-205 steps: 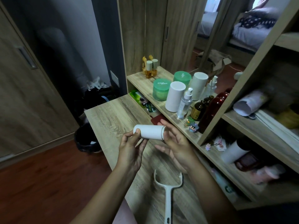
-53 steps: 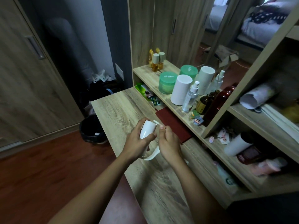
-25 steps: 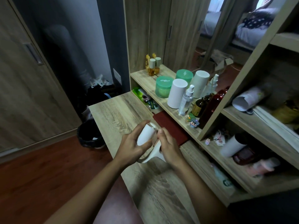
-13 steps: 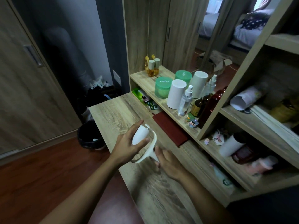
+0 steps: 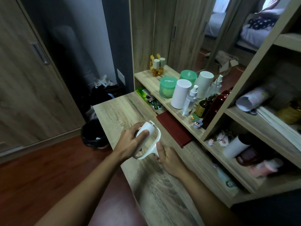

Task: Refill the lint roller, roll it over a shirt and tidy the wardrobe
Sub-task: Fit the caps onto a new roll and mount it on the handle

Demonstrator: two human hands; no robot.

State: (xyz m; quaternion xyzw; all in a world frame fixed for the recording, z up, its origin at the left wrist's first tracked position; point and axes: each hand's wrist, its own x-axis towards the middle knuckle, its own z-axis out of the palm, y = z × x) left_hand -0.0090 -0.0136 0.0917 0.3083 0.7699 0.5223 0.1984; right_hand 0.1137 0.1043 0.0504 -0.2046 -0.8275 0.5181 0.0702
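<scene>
A white refill roll (image 5: 147, 129) sits between the arms of the white lint roller frame (image 5: 154, 145), held above the wooden desk (image 5: 117, 110). My left hand (image 5: 130, 142) grips the roll from the left, thumb across its front. My right hand (image 5: 167, 156) grips the roller's handle just below the fork; the rest of the handle is hidden inside that hand. No shirt is in view.
A dark red cloth (image 5: 173, 128) lies at the desk's right edge. The shelf behind holds green jars (image 5: 167, 87), white cylinders (image 5: 180, 93), a spray bottle (image 5: 189, 101) and dark bottles. A black bin (image 5: 93, 134) stands on the floor left of the desk. A wardrobe door (image 5: 24, 70) is at far left.
The roll, loose in both hands at first, now sits in the roller frame. My right hand slid from the roll's end down to the handle within the last second.
</scene>
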